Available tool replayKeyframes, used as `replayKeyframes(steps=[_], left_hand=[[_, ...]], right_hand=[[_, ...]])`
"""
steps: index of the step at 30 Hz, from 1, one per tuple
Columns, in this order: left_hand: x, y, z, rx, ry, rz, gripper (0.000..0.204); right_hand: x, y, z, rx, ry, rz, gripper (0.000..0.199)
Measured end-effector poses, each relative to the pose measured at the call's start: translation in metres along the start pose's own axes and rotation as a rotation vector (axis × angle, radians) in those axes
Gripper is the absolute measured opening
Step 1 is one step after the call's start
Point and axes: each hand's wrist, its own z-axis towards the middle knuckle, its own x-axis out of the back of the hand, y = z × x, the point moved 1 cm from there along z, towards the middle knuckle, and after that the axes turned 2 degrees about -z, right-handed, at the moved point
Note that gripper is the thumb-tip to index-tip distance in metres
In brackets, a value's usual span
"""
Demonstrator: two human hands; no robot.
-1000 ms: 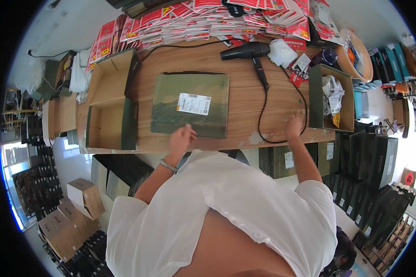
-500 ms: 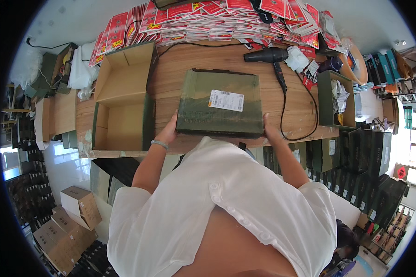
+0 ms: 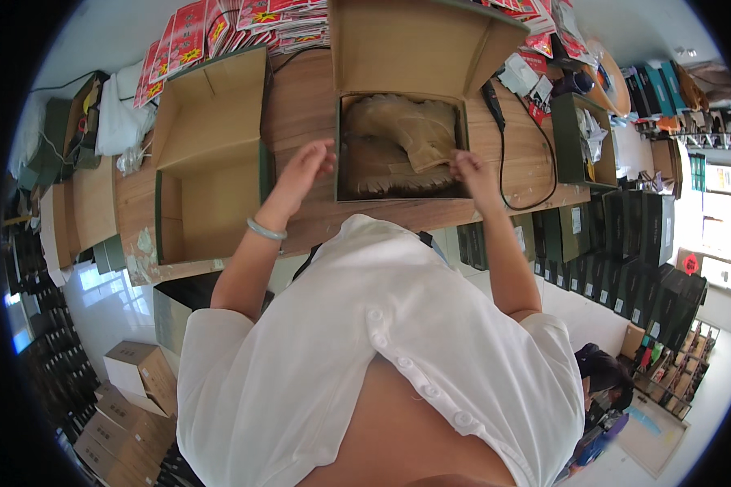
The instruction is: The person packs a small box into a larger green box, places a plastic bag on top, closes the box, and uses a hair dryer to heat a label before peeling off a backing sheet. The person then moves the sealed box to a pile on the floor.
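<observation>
1. Tan boots [image 3: 404,142] lying inside open shoebox [image 3: 402,122] on wooden bench [image 3: 300,122].
2. Left hand [image 3: 304,166] fingers loosely spread, empty, just left of box.
3. Right hand [image 3: 469,169] fingers curled at box's right wall.
4. Probably soft uppers, stiff soles, moderately heavy; best gripped at ankle shaft.

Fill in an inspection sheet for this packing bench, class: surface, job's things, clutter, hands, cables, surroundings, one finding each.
Surface: wooden bench, crowded.
Job's things: open shoebox with lid raised, tan boots inside.
Clutter: empty open box at left; red packets stacked along the far edge; small open box at right.
Hands: left hand open, just left of the shoebox; right hand at its right rim; neither holds anything.
Cables: black cord trailing over the bench to the right.
Surroundings: dark boxes stacked right; cardboard cartons on the floor, left.
</observation>
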Motion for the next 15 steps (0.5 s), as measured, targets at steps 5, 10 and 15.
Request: replayKeyframes(steps=[5,10,15], left_hand=[[-0.015,-0.09,-0.014,-0.011,0.01,0.184,0.034],[-0.045,-0.09,-0.024,-0.046,0.149,0.423,0.034],[-0.051,-0.102,-0.019,-0.049,0.272,0.536,0.036]], right_hand=[[-0.051,0.042,0.01,0.509,-0.248,-0.693,0.04],[-0.128,0.023,0.014,0.607,-0.609,-1.103,0.076],[-0.14,0.012,0.03,0.466,-0.668,-1.346,0.093]])
